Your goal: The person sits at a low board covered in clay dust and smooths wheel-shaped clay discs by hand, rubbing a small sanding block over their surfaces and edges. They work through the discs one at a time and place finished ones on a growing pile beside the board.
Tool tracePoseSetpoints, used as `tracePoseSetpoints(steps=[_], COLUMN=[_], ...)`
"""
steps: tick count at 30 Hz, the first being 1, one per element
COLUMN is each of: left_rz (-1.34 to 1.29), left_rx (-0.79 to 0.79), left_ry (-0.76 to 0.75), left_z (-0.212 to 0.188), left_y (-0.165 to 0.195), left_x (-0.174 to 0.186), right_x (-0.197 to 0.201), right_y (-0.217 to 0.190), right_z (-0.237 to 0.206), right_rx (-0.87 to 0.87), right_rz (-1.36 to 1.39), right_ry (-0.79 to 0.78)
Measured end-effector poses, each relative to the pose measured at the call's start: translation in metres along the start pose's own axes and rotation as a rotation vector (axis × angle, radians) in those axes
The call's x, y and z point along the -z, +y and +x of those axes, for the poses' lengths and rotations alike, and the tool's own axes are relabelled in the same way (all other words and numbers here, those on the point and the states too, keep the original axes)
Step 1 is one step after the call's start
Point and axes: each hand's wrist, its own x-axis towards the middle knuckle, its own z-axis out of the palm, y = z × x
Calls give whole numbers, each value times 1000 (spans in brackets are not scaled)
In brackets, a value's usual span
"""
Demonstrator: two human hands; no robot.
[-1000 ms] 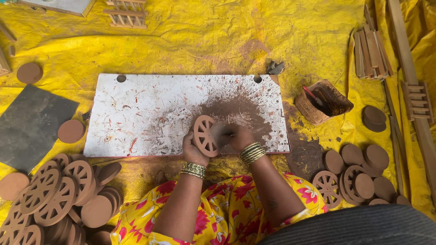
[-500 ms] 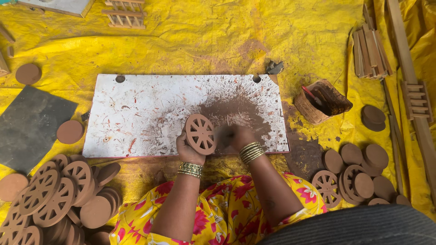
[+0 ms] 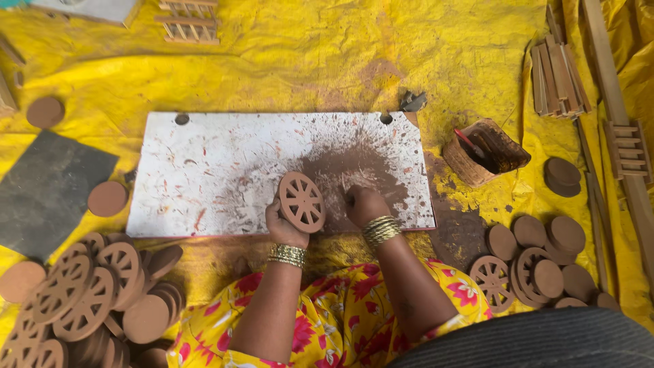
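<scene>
Yellow tarp [image 3: 286,61], stained white board [image 3: 218,170], left hand [image 3: 285,226] grip clamped on spoked wheel [image 3: 301,202], right hand [image 3: 364,204] fisted.

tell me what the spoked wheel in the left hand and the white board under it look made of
The spoked wheel, held upright in the left hand, looks like wood or pressed board coated in matte reddish-brown paint; its flat face and cut-out spokes suggest that. The white board seems a rigid painted sheet, smeared brown, with two holes near its far edge; its material is unclear.
</scene>
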Motion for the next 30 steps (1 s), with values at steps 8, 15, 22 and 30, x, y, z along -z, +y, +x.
tracePoseSetpoints(steps=[8, 15, 22, 30], left_rz=[224, 441, 564, 935], left_rx=[-150, -289, -326, -151], left_ry=[-164, -95, -156, 49], left_z=[9, 9, 4, 12], left_y=[-1, -1, -9, 3], left_x=[2, 5, -7, -15], right_x=[2, -5, -20, -14], right_y=[-9, -24, -29, 2], right_z=[-10, -21, -28, -9], right_rx=[616, 604, 557, 533], right_rz=[979, 839, 847, 752], right_ry=[-566, -528, -220, -48])
